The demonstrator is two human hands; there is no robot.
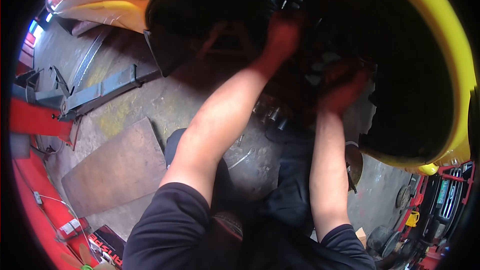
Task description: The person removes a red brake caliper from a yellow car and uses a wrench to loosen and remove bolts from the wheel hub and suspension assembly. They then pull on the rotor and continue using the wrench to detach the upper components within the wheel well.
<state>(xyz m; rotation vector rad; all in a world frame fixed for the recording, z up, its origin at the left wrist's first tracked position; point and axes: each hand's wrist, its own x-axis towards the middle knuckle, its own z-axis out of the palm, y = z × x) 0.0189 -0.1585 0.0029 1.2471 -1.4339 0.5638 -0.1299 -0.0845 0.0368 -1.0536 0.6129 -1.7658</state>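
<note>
Both my arms reach up into the dark wheel well of a yellow car. My left hand is raised higher, its fingers closed in shadow right at a dark part with metallic glints; what it grips is not clear. Lower and to the right, my right hand is closed against the shadowed parts inside the well, and what is in its fingers cannot be made out. Pale, jagged-edged shapes show beside it. Deep shadow hides most of the parts around both hands.
On the floor below lie a wrench and several metal sockets or cylinders. A flat board is at left, near a blue-grey lift arm on a red base. Another vehicle stands at far right.
</note>
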